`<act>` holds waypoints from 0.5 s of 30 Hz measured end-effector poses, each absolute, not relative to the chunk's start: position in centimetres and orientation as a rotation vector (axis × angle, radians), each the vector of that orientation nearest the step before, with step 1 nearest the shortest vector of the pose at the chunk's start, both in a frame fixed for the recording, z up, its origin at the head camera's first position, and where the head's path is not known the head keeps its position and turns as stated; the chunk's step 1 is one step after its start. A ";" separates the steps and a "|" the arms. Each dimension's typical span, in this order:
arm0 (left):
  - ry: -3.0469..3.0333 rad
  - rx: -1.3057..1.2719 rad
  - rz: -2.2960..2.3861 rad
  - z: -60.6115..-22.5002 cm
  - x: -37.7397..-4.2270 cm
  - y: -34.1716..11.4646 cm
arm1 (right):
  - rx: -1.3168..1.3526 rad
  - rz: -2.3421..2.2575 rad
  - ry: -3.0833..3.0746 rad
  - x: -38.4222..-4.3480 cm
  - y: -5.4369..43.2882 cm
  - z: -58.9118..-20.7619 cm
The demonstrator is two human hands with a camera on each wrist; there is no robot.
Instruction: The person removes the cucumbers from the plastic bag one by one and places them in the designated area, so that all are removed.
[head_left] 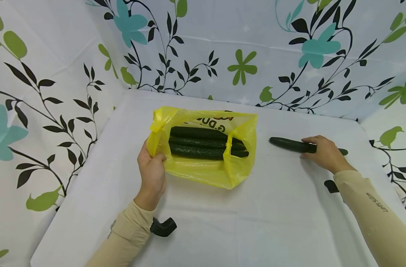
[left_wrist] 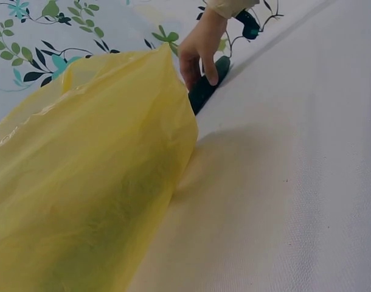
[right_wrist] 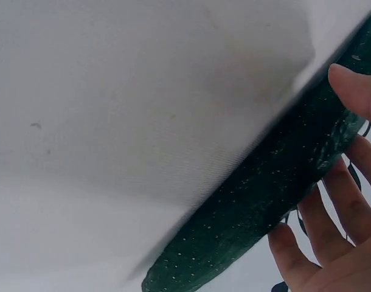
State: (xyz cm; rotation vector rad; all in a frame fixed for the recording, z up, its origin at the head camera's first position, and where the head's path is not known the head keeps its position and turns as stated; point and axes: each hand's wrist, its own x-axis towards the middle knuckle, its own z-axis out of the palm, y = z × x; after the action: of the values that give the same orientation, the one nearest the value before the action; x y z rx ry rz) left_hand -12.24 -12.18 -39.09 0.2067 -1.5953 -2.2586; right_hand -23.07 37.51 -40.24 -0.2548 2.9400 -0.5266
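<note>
Backdrop [head_left: 206, 33]: is hanging behind the table [head_left: 243, 222] and along its left and right sides. Bag [head_left: 196, 174]: is sitting on the table, toward the far edge. Cucumbers [head_left: 199, 142]: are lying inside the bag, side by side, lengthwise left to right. Left hand [head_left: 151, 172]: is gripping the bag's left side. Single cucumber [head_left: 288, 144]: is lying outside, right of the bag, apart from it. Right hand [head_left: 324, 152]: is reaching across this cucumber, right of its middle, leaving both ends protruding.

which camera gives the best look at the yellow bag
The head view: it shows the yellow bag open, cucumbers inside. The left wrist view crops it, showing mainly its side; the right wrist view shows none.
</note>
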 end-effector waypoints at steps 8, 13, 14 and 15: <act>-1.588 0.209 -2.274 -39.1 -12.2 -12.2 | -0.287 -0.507 2.973 -22.8 35.5 -37.6; -1.581 0.204 -2.276 -39.0 -12.2 -12.2 | -0.369 -0.486 3.040 -22.7 33.1 -35.3; -1.579 0.201 -2.277 -39.0 -12.2 -12.2 | -0.391 -0.480 3.053 -22.7 32.6 -34.9; -1.579 0.198 -2.278 -39.0 -12.2 -12.2 | -0.411 -0.474 3.066 -22.6 32.2 -34.5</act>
State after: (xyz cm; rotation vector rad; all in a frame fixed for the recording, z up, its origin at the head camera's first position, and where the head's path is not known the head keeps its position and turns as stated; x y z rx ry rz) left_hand -12.21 -12.20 -39.02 0.1981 -1.5787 -2.2779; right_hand -22.65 32.17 -34.52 -0.4105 3.0658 -0.4741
